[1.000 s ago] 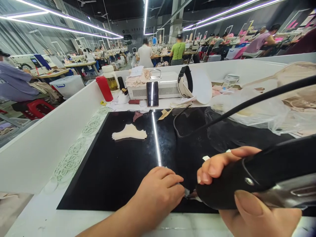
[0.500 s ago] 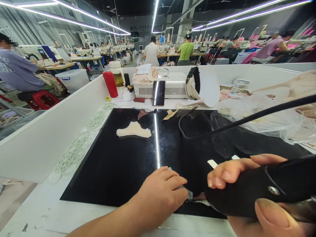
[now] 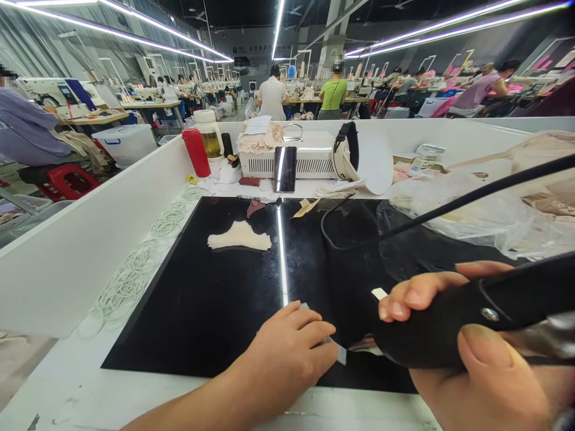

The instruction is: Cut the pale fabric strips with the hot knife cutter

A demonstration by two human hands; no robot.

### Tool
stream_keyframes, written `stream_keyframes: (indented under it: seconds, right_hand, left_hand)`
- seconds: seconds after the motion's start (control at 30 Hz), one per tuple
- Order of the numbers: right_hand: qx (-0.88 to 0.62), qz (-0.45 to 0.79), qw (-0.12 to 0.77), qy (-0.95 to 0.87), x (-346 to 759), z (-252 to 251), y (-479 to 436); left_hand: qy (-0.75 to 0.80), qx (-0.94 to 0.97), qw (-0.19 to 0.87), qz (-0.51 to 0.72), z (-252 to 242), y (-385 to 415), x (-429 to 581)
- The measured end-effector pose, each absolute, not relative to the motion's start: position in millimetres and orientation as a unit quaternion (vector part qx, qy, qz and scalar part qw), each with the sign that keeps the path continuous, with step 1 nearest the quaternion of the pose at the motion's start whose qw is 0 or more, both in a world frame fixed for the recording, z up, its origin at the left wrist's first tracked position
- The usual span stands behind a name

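My left hand (image 3: pixel 294 347) is low in the middle of a glossy black board (image 3: pixel 179 311), its bent fingers over a pale see-through piece (image 3: pixel 342 354). Only the corners of that piece stick out, and the rest is hidden. In my right hand (image 3: pixel 498 383) is a black corded handheld tool (image 3: pixel 440 332) with a metal screw on its side. The tool's front end points at the board just right of my left hand, and its tip is hidden. Between the two lies a small scrap (image 3: pixel 366 344) that looks like fabric. A white strip (image 3: pixel 380 293) shows above my right fingers.
A stack of cream cut fabric pieces (image 3: pixel 239 235) lies on the board. The black cable (image 3: pixel 431 218) loops across the right side beside a clear plastic bag (image 3: pixel 476 209). Pale green cord coils (image 3: pixel 121 290) line the left wall. Behind stand a phone (image 3: pixel 284 169) and a red bottle (image 3: pixel 196 152).
My right hand and the tool have risen slightly, showing more of the scrap beside the tip. My left hand stays over the see-through piece. The whole view has shifted a little.
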State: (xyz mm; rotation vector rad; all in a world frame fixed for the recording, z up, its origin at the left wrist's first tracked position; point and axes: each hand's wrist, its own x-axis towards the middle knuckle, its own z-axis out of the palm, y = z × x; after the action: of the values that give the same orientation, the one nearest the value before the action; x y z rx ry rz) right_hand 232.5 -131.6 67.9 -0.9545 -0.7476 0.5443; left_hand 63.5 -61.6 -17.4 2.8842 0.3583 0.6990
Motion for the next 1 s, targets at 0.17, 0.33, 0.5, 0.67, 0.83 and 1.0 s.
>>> stream_keyframes:
  seconds: [0.17,0.33,0.5,0.67,0.83,1.0]
  right_hand:
    - [-0.459,0.259,0.757,-0.385,232,65,-129]
    - [-0.449,0.249,0.759,-0.4,231,62,-128]
    - [-0.452,0.248,0.755,-0.406,231,60,-130]
    - [-0.457,0.238,0.757,-0.401,234,62,-131]
    - [-0.451,0.244,0.754,-0.411,233,59,-132]
    - [-0.455,0.245,0.751,-0.41,233,56,-133]
  left_hand:
    - [0.112,0.963,0.07,0.237,-14,-62,62]
    - [0.113,0.956,0.083,0.259,-14,-61,62]
    - [0.109,0.959,0.072,0.25,-18,-59,61]
    - [0.107,0.963,0.062,0.24,-17,-58,60]
    - [0.105,0.956,0.061,0.266,-13,-59,61]
    - [0.099,0.956,0.059,0.27,-11,-58,62]
